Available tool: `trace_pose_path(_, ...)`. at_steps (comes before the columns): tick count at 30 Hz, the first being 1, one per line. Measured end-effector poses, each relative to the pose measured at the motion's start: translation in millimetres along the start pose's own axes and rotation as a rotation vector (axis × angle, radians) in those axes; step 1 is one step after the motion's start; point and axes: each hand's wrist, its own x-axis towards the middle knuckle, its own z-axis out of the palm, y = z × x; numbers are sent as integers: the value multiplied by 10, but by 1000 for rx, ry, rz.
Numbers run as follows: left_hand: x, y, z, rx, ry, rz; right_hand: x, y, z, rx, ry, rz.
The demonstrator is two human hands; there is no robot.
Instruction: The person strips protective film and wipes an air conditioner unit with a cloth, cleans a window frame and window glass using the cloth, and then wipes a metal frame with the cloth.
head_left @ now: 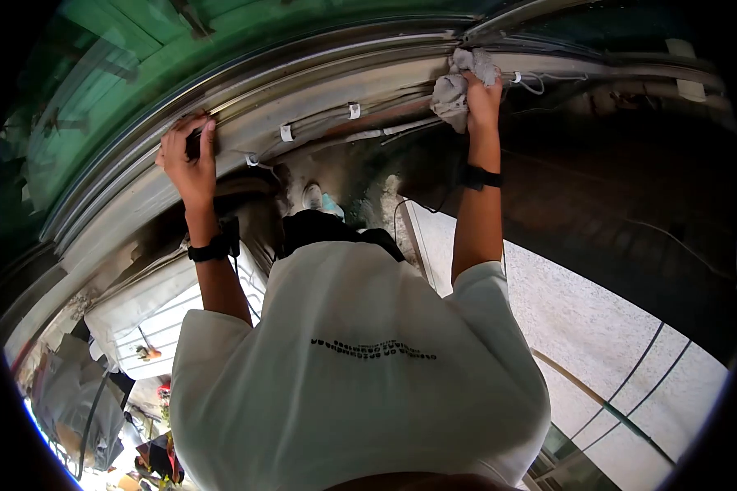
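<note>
My right hand [485, 102] is closed around a crumpled grey cloth [450, 96], which is pressed to the ledge below the sliding window track. My left hand [187, 164] rests at the window ledge [246, 114], its fingers curved over the edge and the thumb held apart. A dark gap shows between thumb and fingers, and I make out nothing held there. The metal window track [295, 61] runs in an arc above both hands, with greenish glass [131, 57] behind it. Each wrist wears a black band.
Cables held by white clips [287, 132] run along the ledge between my hands. Below left is a white panel with bars [151, 327], near a grey plastic cover [78, 401]. A speckled white surface [581, 319] lies at right, crossed by a hose [606, 405] and dark wires.
</note>
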Motion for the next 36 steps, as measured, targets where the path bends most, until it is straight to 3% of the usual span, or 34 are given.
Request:
trace_pose_path(8, 48, 75, 14, 62, -24, -30, 413, -68, -413, 119, 76, 99)
trace_pose_path(11, 63, 102, 14, 101, -28, -20, 302, -36, -210, -4, 83, -27)
trace_pose_path(16, 34, 97, 16, 152, -56, -62, -268, -228, 249, -74, -10, -9)
trace_pose_path(20, 40, 119, 20, 165, -52, -69, 144, -153, -165, 72, -63, 129)
trace_pose_path(24, 44, 125, 32, 170, -33, -69, 462, -122, -369, 42, 44, 83)
trace_pose_path(34, 38, 110, 99, 190, 12, -76, -403, 90, 350, -193, -269, -166)
trace_pose_path(36, 46, 111, 107, 174, 15, -88, -364, 92, 284, -83, -309, -149)
